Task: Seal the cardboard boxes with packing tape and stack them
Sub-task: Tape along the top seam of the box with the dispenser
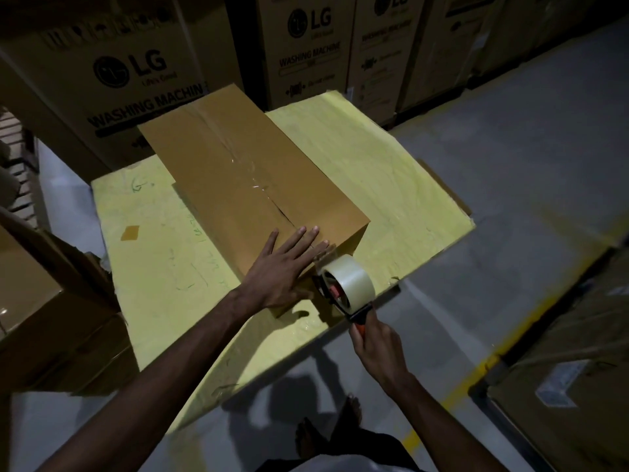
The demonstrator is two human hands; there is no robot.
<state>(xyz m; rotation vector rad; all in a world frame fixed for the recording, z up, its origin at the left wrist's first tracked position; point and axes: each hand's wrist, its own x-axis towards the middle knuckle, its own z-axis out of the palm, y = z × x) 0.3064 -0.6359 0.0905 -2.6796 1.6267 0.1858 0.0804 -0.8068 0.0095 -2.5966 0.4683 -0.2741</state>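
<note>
A long brown cardboard box (238, 165) lies on a yellow-covered table (391, 185), its top flaps closed and clear tape running along the far part of the seam. My left hand (286, 267) presses flat with straight fingers on the box's near end, over the seam. My right hand (376, 345) grips the orange handle of a tape dispenser (343, 286), whose clear tape roll sits against the box's near end face, just right of my left hand.
Tall printed washing-machine cartons (306, 46) line the back. More brown boxes (37, 301) stand at the left of the table and another carton (571, 386) at the right. Grey floor (510, 165) with a yellow line lies to the right. My bare feet show below.
</note>
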